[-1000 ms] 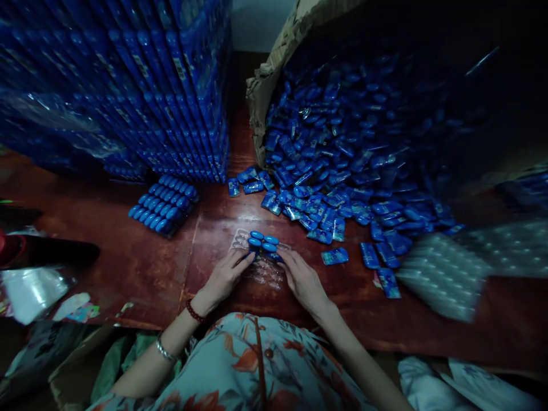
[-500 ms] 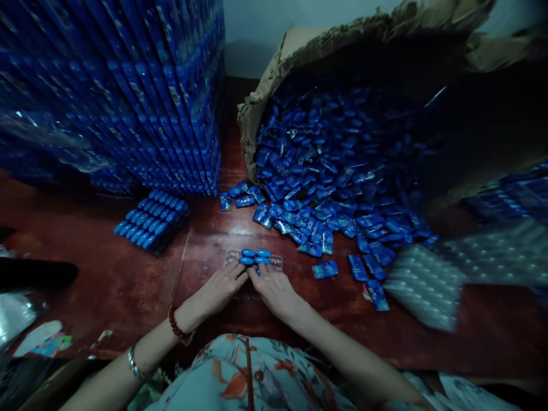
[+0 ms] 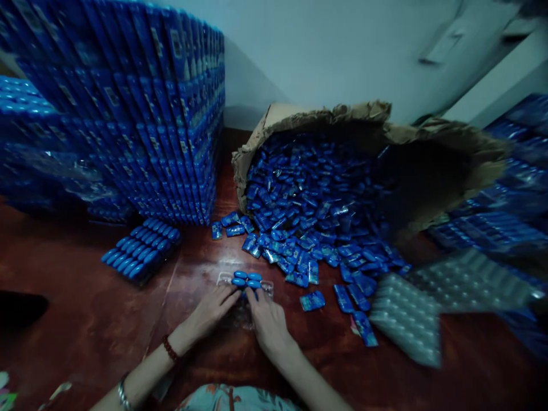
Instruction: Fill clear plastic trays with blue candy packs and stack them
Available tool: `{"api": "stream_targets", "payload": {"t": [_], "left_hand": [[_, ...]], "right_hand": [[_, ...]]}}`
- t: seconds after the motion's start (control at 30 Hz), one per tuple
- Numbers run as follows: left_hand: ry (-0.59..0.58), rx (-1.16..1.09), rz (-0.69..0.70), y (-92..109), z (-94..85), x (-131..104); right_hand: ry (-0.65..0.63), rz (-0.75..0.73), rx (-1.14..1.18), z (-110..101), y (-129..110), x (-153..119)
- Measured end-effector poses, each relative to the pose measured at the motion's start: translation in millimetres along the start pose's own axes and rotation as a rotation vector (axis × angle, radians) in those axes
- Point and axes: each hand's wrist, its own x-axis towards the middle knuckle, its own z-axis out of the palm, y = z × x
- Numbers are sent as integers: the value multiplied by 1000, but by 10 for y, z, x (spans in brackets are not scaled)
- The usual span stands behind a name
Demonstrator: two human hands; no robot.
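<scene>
A clear plastic tray (image 3: 268, 288) lies on the dark red table in front of me, with several blue oval packets (image 3: 247, 279) in its middle. My left hand (image 3: 214, 308) reaches over the tray's near left part, its fingertips by the packets. From the right, my right hand (image 3: 268, 319) bends its fingers down at the packets' near edge. Both hands' fingers are pressed close round something at the tray's centre, mostly hidden beneath them; a bit of blue shows between the fingertips.
A torn cardboard box (image 3: 257, 131) spills blue packets (image 3: 299, 228) onto the table (image 3: 128, 319). A filled tray (image 3: 141, 248) lies left, below a tall stack of blue packs (image 3: 171, 125). Empty clear trays (image 3: 406, 314) lie right.
The view has tilted up, showing more wall and the whole box mouth. My hands remain at the tray; my right hand's fingers now point more steeply forward.
</scene>
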Motion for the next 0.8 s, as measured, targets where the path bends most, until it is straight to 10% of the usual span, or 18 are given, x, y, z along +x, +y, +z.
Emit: {"api": "stream_targets", "payload": {"t": [0.13, 0.4, 0.63, 0.8], "left_hand": [[117, 26, -102, 42, 40, 114], [-163, -161, -377, 124, 260, 550], [-192, -201, -228, -265, 338, 1487], [-438, 8, 0, -510, 656, 2106]], "right_hand": [[226, 81, 79, 249, 82, -147], [245, -59, 198, 509, 350, -97], [450, 334, 293, 389, 1351, 383], [446, 328, 239, 308, 1499, 899]]}}
